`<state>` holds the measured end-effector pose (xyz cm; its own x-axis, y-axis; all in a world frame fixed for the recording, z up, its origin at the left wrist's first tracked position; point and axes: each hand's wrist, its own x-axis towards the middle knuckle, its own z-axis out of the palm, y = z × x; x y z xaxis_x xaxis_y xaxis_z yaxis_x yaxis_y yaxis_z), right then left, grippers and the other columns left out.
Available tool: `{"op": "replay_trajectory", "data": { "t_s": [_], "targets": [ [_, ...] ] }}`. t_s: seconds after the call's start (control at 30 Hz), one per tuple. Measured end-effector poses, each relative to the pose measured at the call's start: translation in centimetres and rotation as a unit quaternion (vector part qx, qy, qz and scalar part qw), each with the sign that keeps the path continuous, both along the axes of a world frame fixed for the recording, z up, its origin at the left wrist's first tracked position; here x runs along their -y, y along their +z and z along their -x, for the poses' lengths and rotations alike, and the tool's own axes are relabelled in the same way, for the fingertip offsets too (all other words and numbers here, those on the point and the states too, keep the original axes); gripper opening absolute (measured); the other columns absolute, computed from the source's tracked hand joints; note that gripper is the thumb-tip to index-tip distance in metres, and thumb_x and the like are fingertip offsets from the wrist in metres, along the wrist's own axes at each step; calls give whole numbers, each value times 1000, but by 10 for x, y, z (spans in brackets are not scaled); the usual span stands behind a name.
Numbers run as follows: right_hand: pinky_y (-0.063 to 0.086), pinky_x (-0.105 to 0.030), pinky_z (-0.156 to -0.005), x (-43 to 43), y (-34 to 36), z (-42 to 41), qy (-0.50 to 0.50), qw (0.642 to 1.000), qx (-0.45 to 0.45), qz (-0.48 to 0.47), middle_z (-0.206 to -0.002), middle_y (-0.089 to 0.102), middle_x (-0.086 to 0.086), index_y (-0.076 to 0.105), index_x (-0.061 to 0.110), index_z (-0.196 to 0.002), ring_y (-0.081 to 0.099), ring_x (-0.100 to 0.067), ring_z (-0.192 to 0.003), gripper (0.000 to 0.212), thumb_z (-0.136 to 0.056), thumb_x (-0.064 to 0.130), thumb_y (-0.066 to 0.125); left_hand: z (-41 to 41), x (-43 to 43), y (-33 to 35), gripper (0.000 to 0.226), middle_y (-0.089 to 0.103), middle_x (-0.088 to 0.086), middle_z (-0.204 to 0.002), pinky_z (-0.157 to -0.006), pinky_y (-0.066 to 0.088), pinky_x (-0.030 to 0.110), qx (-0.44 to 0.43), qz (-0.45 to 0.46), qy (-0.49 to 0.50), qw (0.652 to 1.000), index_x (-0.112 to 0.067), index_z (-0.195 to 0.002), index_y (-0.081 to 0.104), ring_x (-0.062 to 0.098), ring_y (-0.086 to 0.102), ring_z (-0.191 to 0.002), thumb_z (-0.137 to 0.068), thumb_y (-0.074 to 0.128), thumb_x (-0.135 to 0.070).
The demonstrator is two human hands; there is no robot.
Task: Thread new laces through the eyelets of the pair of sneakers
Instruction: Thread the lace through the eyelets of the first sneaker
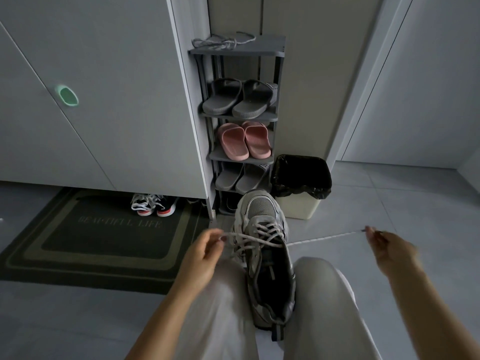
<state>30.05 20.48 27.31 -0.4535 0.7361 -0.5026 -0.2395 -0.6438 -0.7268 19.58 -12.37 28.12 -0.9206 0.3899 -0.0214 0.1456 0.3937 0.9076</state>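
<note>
The sneaker sits wedged between the knees, freeing both hands. The left hand pinches the lace just beside the eyelets. The right hand pinches its far end, held taut, probably to remove slack.

ahead: shoe rack, bin | centre: sneaker | right: bare floor

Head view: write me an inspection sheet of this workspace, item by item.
Surface: grey tiled floor, doormat at left.
Job's things: grey sneaker between the person's legs, toe pointing away, lace crossed through its eyelets; second lace bundled on top of the shoe rack.
Clutter: lined bin beside the rack; black-and-red sneakers under the cabinet.
Hands: left hand pinches one lace end, right hand pinches the other, drawn out sideways.
Cables: nothing seen.
Surroundings: slippers on rack shelves.
</note>
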Motion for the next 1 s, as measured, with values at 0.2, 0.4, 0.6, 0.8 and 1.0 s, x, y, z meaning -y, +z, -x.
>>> {"op": "replay_trajectory", "data": {
  "t_s": [0.2,0.4,0.6,0.8,1.0],
  "targets": [
    [49,-31,-52,80,3,11,253,875,235,-340,-76,57,-16,54,2,-78,56,-21,-58,17,-91,14,53,-16,-13,-14,30,65,0,-88,-76,44,16,24,-60,-13,998,-22,-92,58,2,60,-80,-74,52,-46],
    [24,-16,-35,139,33,10,438,835,216,-255,-50,41,-1,49,11,-64,32,-10,-37,40,-92,39,48,-18,-17,-7,24,63,-5,-95,-75,43,7,46,-89,-80,992,-26,-103,50,-3,60,-85,-85,61,-14],
    [21,-13,-30,128,30,26,286,948,46,-132,-52,34,-2,44,9,-64,30,-3,-32,28,-91,4,46,-14,-19,-1,41,62,-4,-86,-70,41,6,25,-101,-36,994,-30,-107,45,-4,58,-72,-74,69,-20],
    [23,-12,-31,65,14,16,145,982,47,-114,-50,38,0,45,10,-67,32,-3,-31,28,-94,4,39,-2,-2,8,14,59,-7,-60,-58,39,13,46,-31,-43,998,-21,-73,64,-1,50,-56,-75,72,-10],
    [22,-11,-31,32,4,9,93,989,54,-97,-48,38,3,40,13,-65,32,-2,-30,31,-93,3,36,-1,9,17,3,65,-4,-61,-61,46,14,68,-69,-34,995,-9,-73,69,4,56,-62,-76,70,-8]
  ]
}}
